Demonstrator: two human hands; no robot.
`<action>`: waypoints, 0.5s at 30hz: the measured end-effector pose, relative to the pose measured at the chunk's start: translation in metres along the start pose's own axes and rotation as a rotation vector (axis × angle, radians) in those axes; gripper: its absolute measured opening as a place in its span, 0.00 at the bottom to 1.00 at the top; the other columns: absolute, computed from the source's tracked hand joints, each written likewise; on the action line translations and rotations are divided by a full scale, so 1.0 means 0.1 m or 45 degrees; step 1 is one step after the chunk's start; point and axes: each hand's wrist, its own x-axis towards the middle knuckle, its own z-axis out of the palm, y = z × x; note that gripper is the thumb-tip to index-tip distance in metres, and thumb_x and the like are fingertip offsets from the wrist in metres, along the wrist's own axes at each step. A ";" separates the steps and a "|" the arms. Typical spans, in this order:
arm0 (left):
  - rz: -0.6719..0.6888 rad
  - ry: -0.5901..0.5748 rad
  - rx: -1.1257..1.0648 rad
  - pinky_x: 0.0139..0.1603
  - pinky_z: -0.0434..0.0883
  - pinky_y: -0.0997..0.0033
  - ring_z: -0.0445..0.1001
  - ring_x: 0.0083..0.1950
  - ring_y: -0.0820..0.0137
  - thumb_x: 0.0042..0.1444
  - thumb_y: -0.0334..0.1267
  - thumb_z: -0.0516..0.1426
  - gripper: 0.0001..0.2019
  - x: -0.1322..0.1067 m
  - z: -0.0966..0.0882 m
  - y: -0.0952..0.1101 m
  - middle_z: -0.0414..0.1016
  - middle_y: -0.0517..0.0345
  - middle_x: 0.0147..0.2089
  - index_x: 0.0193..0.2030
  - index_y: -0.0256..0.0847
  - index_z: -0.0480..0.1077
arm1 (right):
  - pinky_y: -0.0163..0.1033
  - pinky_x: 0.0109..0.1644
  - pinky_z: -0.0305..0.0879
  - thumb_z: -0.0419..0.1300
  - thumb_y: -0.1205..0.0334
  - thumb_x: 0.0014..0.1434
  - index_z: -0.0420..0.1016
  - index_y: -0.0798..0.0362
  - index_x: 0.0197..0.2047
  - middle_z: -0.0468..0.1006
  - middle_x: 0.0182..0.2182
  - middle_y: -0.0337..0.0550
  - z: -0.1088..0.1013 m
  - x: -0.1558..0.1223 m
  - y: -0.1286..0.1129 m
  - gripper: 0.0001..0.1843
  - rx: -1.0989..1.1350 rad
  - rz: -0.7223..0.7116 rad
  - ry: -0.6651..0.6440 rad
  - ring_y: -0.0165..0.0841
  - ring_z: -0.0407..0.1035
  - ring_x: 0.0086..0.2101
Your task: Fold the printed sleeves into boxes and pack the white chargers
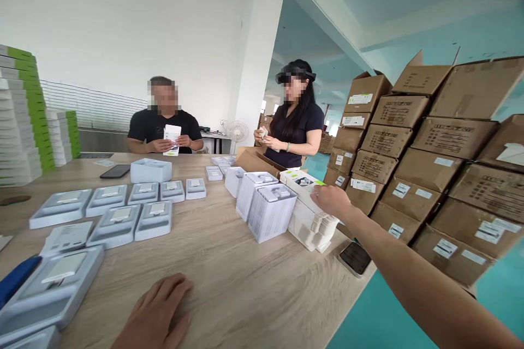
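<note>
My left hand lies flat on the wooden table near its front edge, fingers spread, holding nothing. My right hand reaches out to a stack of white boxes with green print at the table's right edge and rests on the top one, fingers curled over it. Beside that stack stand rows of upright white cartons. Several open grey-white trays with small inserts lie spread across the left half of the table.
Two other people work at the far side: one seated holding a white packet, one standing by an open cardboard box. Brown cartons are stacked at the right. A phone lies at the table's edge. Green-white boxes are piled far left.
</note>
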 end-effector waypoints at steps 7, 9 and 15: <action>0.034 0.048 -0.028 0.66 0.64 0.47 0.66 0.65 0.57 0.60 0.52 0.52 0.19 0.00 0.10 -0.12 0.69 0.55 0.63 0.56 0.56 0.72 | 0.49 0.51 0.64 0.47 0.59 0.67 0.76 0.60 0.50 0.80 0.44 0.63 -0.01 0.02 -0.05 0.21 -0.034 -0.034 0.015 0.50 0.74 0.48; 0.064 0.084 -0.025 0.65 0.66 0.47 0.66 0.64 0.57 0.60 0.51 0.53 0.19 -0.01 0.13 -0.13 0.70 0.55 0.62 0.56 0.56 0.71 | 0.49 0.52 0.64 0.49 0.57 0.66 0.75 0.59 0.54 0.79 0.46 0.62 -0.07 0.06 0.00 0.21 -0.012 -0.067 -0.023 0.50 0.73 0.50; 0.151 0.169 0.045 0.61 0.71 0.49 0.70 0.62 0.57 0.60 0.52 0.53 0.18 -0.02 0.24 -0.24 0.72 0.57 0.61 0.56 0.58 0.71 | 0.50 0.62 0.57 0.50 0.43 0.65 0.55 0.58 0.70 0.61 0.65 0.62 -0.08 0.25 0.13 0.38 0.112 -0.067 -0.156 0.52 0.57 0.64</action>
